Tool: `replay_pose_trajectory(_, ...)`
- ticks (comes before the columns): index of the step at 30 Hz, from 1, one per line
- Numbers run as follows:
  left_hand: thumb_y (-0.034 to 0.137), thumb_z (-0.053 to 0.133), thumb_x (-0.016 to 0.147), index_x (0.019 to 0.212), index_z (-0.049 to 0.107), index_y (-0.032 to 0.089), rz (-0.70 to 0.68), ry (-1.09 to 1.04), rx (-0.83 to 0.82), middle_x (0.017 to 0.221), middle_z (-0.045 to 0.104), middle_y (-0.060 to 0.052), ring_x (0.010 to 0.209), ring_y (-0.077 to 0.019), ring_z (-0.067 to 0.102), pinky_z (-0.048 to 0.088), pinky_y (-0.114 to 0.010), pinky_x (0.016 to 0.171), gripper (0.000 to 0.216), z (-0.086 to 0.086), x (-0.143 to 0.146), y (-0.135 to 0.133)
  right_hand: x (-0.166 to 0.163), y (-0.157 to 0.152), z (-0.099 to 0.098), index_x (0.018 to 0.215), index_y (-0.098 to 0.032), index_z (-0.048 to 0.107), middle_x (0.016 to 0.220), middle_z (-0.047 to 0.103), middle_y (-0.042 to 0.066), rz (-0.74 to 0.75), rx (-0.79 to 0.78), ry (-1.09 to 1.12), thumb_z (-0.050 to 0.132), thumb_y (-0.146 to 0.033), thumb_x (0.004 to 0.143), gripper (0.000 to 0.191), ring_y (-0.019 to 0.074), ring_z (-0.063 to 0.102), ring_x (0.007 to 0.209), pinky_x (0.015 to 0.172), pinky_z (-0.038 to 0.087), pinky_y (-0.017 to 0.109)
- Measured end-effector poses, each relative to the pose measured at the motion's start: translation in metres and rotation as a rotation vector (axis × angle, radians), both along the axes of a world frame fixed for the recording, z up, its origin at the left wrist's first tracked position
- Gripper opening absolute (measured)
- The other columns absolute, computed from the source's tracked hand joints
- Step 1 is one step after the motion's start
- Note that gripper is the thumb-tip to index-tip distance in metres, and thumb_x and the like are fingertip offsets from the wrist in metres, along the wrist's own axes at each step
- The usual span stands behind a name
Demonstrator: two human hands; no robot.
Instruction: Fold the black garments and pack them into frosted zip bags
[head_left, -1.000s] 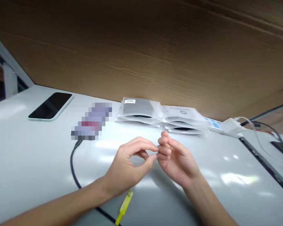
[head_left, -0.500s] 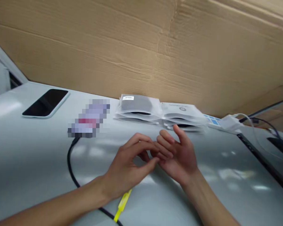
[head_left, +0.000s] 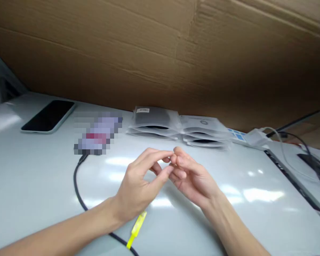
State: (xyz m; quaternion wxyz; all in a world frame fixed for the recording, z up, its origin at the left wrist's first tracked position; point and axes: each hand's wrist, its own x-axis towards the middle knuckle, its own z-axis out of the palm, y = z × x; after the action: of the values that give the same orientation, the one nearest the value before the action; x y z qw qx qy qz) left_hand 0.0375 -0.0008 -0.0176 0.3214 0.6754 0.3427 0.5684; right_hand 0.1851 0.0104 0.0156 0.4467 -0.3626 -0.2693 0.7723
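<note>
My left hand [head_left: 138, 188] and my right hand [head_left: 194, 177] meet fingertip to fingertip just above the pale grey table [head_left: 29, 185]. The left thumb and forefinger are pinched against the curled fingertips of the right hand. Anything between them is too small or hidden to make out. A black cable [head_left: 78, 192] with a yellow tag [head_left: 136, 229] runs under my left wrist.
Stacks of clear plastic pouches [head_left: 176, 129] lie behind the hands. A dark phone [head_left: 48, 115] rests at the far left, beside a blurred-out object [head_left: 97, 137]. White and black cables [head_left: 282, 142] and a dark-edged panel lie at the right. A cardboard wall [head_left: 160, 53] stands behind.
The right hand's fingers spread open half a second ago and have curled back in. Both hands' fingertips are pinched together again, slightly higher over the table.
</note>
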Motion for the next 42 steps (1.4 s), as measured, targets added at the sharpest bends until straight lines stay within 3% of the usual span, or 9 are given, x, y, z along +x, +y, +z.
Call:
replay_pose_trajectory(2,0.014,0.060,0.089,0.107,0.066,0.023,0.018,0.016,-0.010,0.095,0.068,0.001,0.064,-0.0060,0.062,0.054,-0.018,0.063,0.021,0.000,-0.001,0.001,-0.001,0.000,-0.001,0.064,-0.020,0.048,0.058,0.056,-0.009,-0.012,-0.017,-0.022,0.084,-0.022,0.060,0.037,0.0016,0.030,0.040,0.042,0.030,0.016)
replay_pose_trajectory(7,0.017,0.058,0.091,0.102,0.071,0.022,0.011,0.011,-0.026,0.089,0.071,0.001,0.057,-0.0060,0.062,0.053,-0.018,0.058,0.018,0.002,-0.002,0.005,-0.001,0.000,0.000,0.063,-0.020,0.046,0.039,0.038,-0.014,-0.030,-0.013,-0.084,0.086,-0.026,0.061,0.041,0.0008,0.019,0.035,0.039,0.022,0.015)
replay_pose_trajectory(13,0.016,0.056,0.091,0.105,0.071,0.022,-0.012,-0.026,-0.030,0.089,0.072,0.001,0.059,-0.0059,0.063,0.054,-0.017,0.061,0.021,0.001,-0.003,0.004,0.001,0.001,0.001,0.065,-0.020,0.050,0.044,0.050,-0.011,-0.015,0.039,-0.122,0.085,-0.026,0.062,0.036,0.0013,0.027,0.035,0.039,0.020,0.017)
replay_pose_trajectory(17,0.015,0.056,0.090,0.101,0.072,0.022,0.001,-0.002,-0.054,0.087,0.073,0.001,0.059,-0.0065,0.064,0.054,-0.017,0.059,0.021,0.005,-0.004,0.004,0.003,0.003,-0.002,0.065,-0.020,0.050,0.041,0.050,-0.011,-0.031,0.118,-0.203,0.084,-0.028,0.064,0.035,0.0020,0.033,0.034,0.040,0.023,0.017)
replay_pose_trajectory(22,0.010,0.059,0.079,0.075,0.072,0.020,0.070,0.016,-0.194,0.067,0.071,0.004,0.058,-0.0089,0.066,0.054,-0.017,0.060,0.017,0.011,-0.004,0.007,-0.001,0.001,-0.007,0.065,-0.020,0.051,0.065,0.071,-0.002,-0.097,0.306,-0.363,0.083,-0.030,0.066,0.034,0.0058,0.049,0.039,0.038,0.035,0.018)
replay_pose_trajectory(28,0.017,0.063,0.077,0.069,0.064,0.018,0.074,-0.147,-0.387,0.067,0.071,0.003,0.060,-0.0100,0.066,0.053,-0.017,0.058,0.008,0.003,-0.005,0.012,-0.006,-0.009,-0.005,0.071,-0.020,0.058,0.078,0.075,0.002,-0.139,0.469,-0.558,0.079,-0.030,0.073,0.024,0.0105,0.063,0.049,0.049,0.051,0.023)
replay_pose_trajectory(33,0.031,0.061,0.085,0.083,0.070,0.017,-0.026,-0.256,-0.517,0.071,0.071,0.001,0.064,-0.0113,0.068,0.056,-0.020,0.064,0.016,0.003,-0.004,0.014,0.002,0.001,-0.004,0.083,-0.022,0.060,0.096,0.076,0.002,-0.061,0.337,-0.361,0.082,-0.025,0.069,0.026,0.0078,0.062,0.048,0.048,0.050,0.021)
replay_pose_trajectory(42,0.033,0.060,0.088,0.088,0.070,0.019,-0.048,-0.268,-0.544,0.078,0.072,0.001,0.064,-0.0097,0.067,0.057,-0.019,0.065,0.018,0.005,-0.003,0.015,0.002,0.009,-0.005,0.096,-0.021,0.065,0.093,0.076,-0.001,-0.030,0.082,-0.088,0.081,-0.022,0.068,0.032,0.0044,0.058,0.047,0.043,0.045,0.014)
